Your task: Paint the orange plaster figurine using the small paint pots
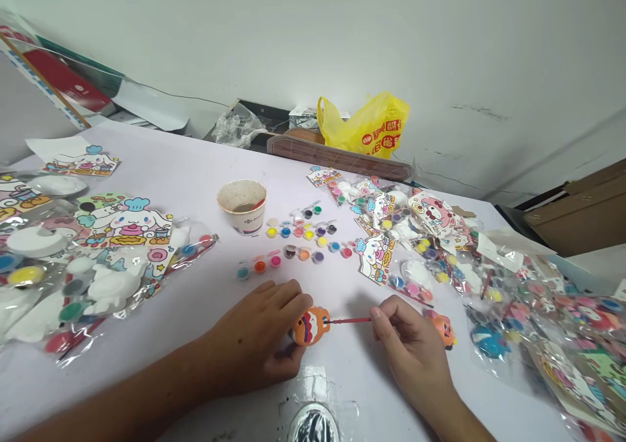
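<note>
My left hand (267, 331) grips a small orange painted figurine (319, 318) by its left side, thumb below and fingers above. The figurine has white, red and purple patches. My right hand (408, 341) pinches a thin red paintbrush (355, 320) between thumb and fingers. Its dark tip touches, or nearly touches, the right part of the figurine. Just beyond my hands, several small paint pots (304, 255) in different colours lie in joined strips. A paper cup (243, 215) of murky liquid stands behind them, with something red leaning inside.
Clear bags with white figurines (112, 285) and paints cover the left of the table. More packets (435, 233) spread over the right. Another painted figurine (444, 330) lies beside my right hand. A yellow plastic bag (364, 129) sits by the wall. A round silvery object (313, 422) is at the front.
</note>
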The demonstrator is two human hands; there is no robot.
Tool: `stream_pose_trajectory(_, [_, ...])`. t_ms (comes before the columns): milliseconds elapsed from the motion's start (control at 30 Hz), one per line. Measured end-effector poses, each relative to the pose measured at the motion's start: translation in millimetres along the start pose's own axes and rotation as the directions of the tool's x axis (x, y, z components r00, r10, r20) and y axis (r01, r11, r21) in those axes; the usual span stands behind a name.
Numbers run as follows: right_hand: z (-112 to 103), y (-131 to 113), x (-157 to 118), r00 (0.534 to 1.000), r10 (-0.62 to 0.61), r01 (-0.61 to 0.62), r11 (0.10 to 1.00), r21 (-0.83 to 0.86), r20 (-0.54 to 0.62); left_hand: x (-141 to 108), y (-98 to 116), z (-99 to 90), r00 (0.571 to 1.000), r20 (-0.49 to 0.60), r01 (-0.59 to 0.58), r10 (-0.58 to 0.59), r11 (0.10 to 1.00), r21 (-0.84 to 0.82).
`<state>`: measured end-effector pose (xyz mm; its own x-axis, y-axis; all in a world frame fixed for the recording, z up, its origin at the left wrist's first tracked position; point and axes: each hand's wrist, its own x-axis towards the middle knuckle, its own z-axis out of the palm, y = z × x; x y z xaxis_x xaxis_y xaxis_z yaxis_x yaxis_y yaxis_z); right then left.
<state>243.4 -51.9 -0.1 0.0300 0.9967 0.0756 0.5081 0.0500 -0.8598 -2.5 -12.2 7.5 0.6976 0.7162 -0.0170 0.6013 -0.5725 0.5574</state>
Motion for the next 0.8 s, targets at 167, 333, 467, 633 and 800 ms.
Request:
stream_pose_trajectory(167, [-0.4, 1.0, -0.2, 1.000, -0.004, 0.004, 1.000, 0.010, 0.007, -1.1, 0.6, -0.2, 1.000, 0.001, 0.000, 0.000, 1.000, -0.012])
stream_pose_trajectory(333, [-0.8, 0.3, 0.1, 1.000, 0.000, 0.000, 1.000, -0.009, -0.001, -1.8, 0.0, 0.4, 1.000, -0.005, -0.006, 0.006, 1.000, -0.020])
stream_pose_trajectory(467, [-0.7, -0.3, -0.6, 1.000, 0.001, -0.001, 1.000, 0.005, 0.003, -1.6, 0.2, 0.2, 1.000, -0.006, -0.006, 0.006, 1.000, -0.017])
stream_pose_trajectory(633, [-0.1, 0.5, -0.5, 1.000, 0.000, 0.000, 1.000, -0.021, 0.009, -1.2, -0.2, 0.2, 1.000, -0.007, -0.011, 0.011, 1.000, -0.012])
stream_pose_trajectory(800, [-0.1, 1.5, -0.2, 1.000, -0.026, 0.026, 0.998, -0.055, -0.001, -1.3, -0.9, 0.6, 1.000, -0.001, -0.008, 0.008, 1.000, 0.005])
